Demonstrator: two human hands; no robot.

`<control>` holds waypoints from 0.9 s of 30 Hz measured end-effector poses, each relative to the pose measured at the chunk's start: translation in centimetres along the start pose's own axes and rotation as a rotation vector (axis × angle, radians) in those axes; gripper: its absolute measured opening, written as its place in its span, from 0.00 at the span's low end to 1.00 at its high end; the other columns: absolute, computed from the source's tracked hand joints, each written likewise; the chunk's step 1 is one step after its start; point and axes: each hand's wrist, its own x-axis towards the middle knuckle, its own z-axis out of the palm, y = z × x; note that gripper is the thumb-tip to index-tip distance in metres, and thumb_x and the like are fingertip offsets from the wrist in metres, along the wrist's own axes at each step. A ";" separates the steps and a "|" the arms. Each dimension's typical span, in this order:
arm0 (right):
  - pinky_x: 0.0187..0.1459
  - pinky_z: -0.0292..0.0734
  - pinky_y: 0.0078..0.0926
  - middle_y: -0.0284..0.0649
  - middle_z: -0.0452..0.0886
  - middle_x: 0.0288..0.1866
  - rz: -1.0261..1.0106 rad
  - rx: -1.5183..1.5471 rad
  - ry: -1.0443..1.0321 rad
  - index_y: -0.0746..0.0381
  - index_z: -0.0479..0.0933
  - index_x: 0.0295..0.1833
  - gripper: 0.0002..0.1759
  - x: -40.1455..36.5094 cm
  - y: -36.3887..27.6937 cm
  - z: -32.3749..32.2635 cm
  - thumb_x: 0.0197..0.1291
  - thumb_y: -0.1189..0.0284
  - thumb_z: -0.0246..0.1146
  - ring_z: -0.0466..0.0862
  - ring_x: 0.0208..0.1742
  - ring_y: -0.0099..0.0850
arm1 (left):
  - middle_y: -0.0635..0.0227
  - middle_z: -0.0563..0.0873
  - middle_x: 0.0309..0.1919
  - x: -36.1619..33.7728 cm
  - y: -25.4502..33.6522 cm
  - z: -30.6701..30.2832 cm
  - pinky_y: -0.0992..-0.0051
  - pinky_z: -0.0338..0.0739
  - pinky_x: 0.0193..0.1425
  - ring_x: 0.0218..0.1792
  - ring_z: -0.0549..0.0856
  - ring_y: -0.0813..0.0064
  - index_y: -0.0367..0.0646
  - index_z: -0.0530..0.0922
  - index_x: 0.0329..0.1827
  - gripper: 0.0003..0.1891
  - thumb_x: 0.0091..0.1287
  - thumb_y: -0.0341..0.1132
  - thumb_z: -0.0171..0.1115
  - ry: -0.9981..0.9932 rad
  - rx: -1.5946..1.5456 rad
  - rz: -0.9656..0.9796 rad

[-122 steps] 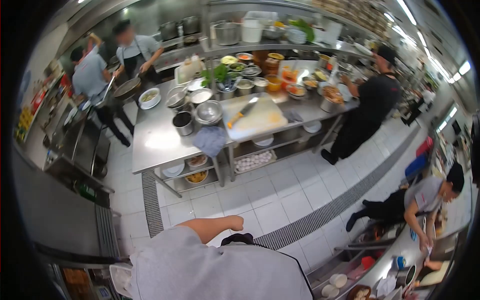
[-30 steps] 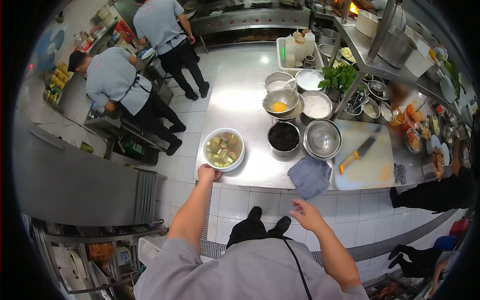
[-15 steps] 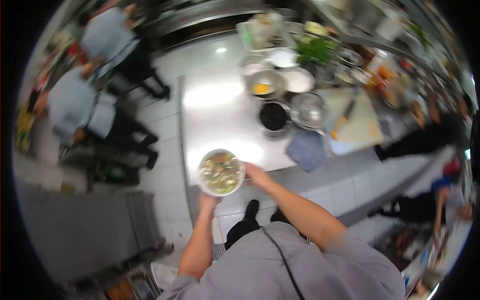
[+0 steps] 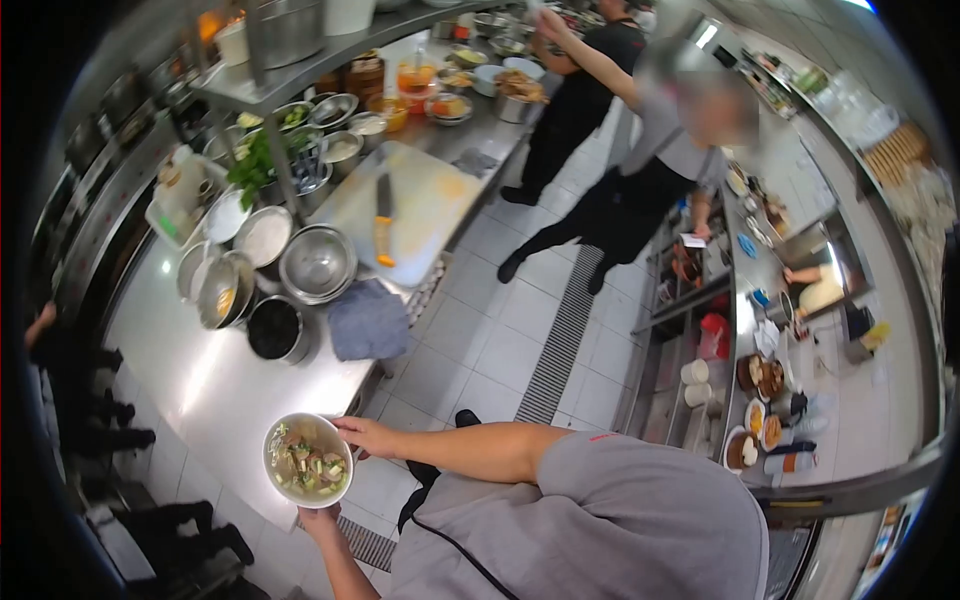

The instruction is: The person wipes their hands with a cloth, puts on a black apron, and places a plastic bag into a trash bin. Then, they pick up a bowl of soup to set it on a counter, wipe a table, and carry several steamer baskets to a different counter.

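Note:
A white bowl (image 4: pixel 308 461) of soup with green and brown pieces is held out in front of my body, at the lower left of the view. My right hand (image 4: pixel 365 437) grips its right side near the rim. Under its near edge, my left hand (image 4: pixel 320 516) supports the bowl and is partly hidden by it. Beyond the bowl lie a folded blue-grey cloth (image 4: pixel 367 320), a pot with dark contents (image 4: pixel 278 329) and stacked metal bowls (image 4: pixel 318 264) on the steel table (image 4: pixel 190 370).
A knife (image 4: pixel 384 215) lies on a cutting board (image 4: pixel 420 205). Leafy greens (image 4: pixel 256 165) and bowls stand behind. One person (image 4: pixel 640 180) stands in the aisle, with another in black (image 4: pixel 580 100) beyond. More people are at the left edge. Shelves and a counter line the right.
The view has turned to the right, bringing the aisle and two people there into fuller view. Both my hands still hold the bowl, which now appears further left and lower.

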 end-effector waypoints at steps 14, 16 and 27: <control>0.47 0.83 0.27 0.33 0.80 0.62 -0.236 0.196 0.433 0.50 0.66 0.80 0.30 -22.9 -0.2 -17.3 0.78 0.54 0.57 0.80 0.50 0.23 | 0.67 0.88 0.49 -6.1 1.9 22.3 0.81 0.79 0.33 0.37 0.87 0.78 0.43 0.74 0.66 0.21 0.71 0.30 0.66 -0.544 0.191 -0.082; 0.55 0.83 0.32 0.36 0.76 0.69 -0.244 0.212 0.435 0.53 0.62 0.82 0.32 -27.4 -0.3 -21.0 0.79 0.55 0.54 0.78 0.64 0.27 | 0.66 0.89 0.47 -8.3 1.7 27.7 0.82 0.78 0.32 0.34 0.86 0.80 0.42 0.74 0.66 0.22 0.70 0.30 0.67 -0.605 0.204 -0.047; 0.45 0.85 0.27 0.36 0.80 0.58 -0.434 0.312 0.925 0.54 0.66 0.79 0.30 -52.9 3.6 -41.7 0.77 0.56 0.58 0.83 0.51 0.25 | 0.68 0.88 0.44 -20.6 -6.2 61.6 0.79 0.78 0.33 0.33 0.85 0.80 0.43 0.76 0.61 0.18 0.69 0.28 0.66 -1.090 0.378 -0.157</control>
